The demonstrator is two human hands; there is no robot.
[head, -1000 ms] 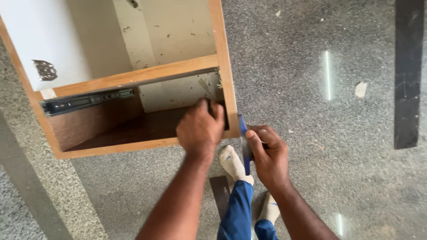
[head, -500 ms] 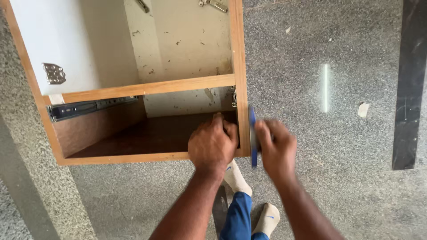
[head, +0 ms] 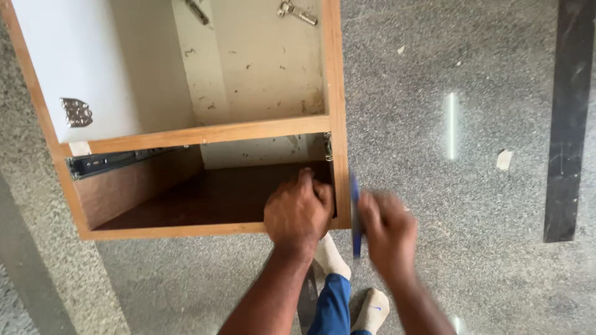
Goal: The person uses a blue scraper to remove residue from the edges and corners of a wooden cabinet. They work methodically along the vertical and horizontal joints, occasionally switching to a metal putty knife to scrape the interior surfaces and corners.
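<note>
light: bright, even | glare: streak on floor (head: 451, 127) | blur: right hand (head: 388, 232)

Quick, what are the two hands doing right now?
Left hand: closed, gripping the cabinet at its lower right corner.
Right hand: blurred, closed around a blue tool beside the cabinet's right side.
</note>
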